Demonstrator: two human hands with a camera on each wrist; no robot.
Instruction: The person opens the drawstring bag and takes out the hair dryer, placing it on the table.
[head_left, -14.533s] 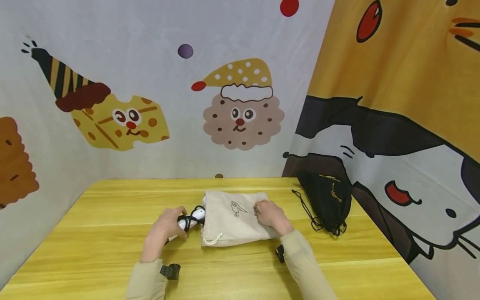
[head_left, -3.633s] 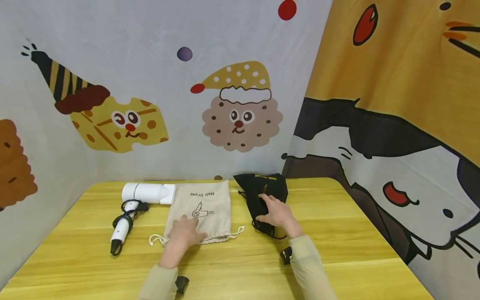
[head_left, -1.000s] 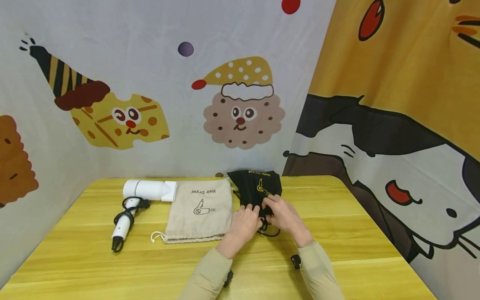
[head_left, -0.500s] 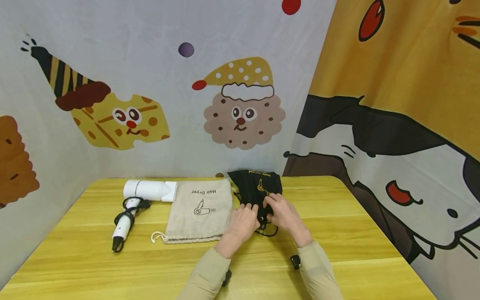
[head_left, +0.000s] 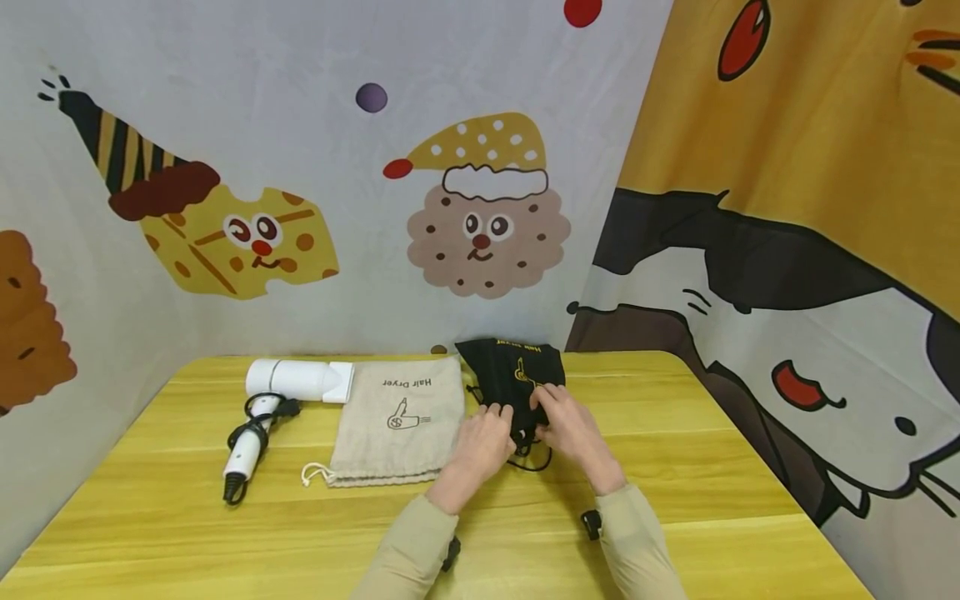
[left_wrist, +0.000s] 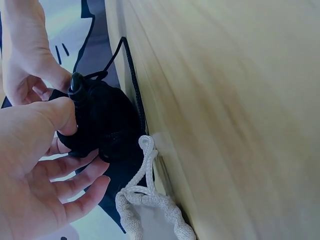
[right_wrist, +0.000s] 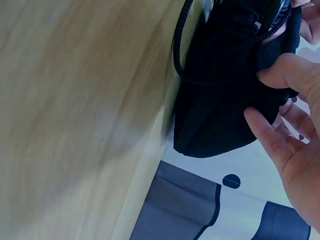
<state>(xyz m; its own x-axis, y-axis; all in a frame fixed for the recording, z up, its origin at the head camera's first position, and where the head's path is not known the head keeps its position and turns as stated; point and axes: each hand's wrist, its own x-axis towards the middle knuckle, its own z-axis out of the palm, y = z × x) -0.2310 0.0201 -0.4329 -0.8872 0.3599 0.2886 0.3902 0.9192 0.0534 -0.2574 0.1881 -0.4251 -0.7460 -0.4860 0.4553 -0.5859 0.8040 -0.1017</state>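
Observation:
Both hands are at the near end of a black drawstring bag (head_left: 495,371), which lies at the back of the table with yellow hair dryer print. At the left of its mouth, my left hand (head_left: 482,442) pinches the cloth between thumb and fingers. My right hand (head_left: 572,427) grips the opposite edge, its thumb on the fabric in the right wrist view. A dark ridged cable end (left_wrist: 76,90) pokes out of the mouth between the hands. What else the bag holds is hidden. A black cord (head_left: 531,468) loops onto the table.
A beige drawstring bag (head_left: 405,450) lies flat beside the left hand, its white cord (left_wrist: 145,160) near the black bag. Farther left lies a white hair dryer (head_left: 300,381) with its black cable wrapped round the handle. The table (head_left: 300,550) meets a printed curtain behind.
Over the last second the hands have barely moved, the right one edging slightly up. Earlier, the white hair dryer came out of the beige bag, and the black bag moved left from the right side.

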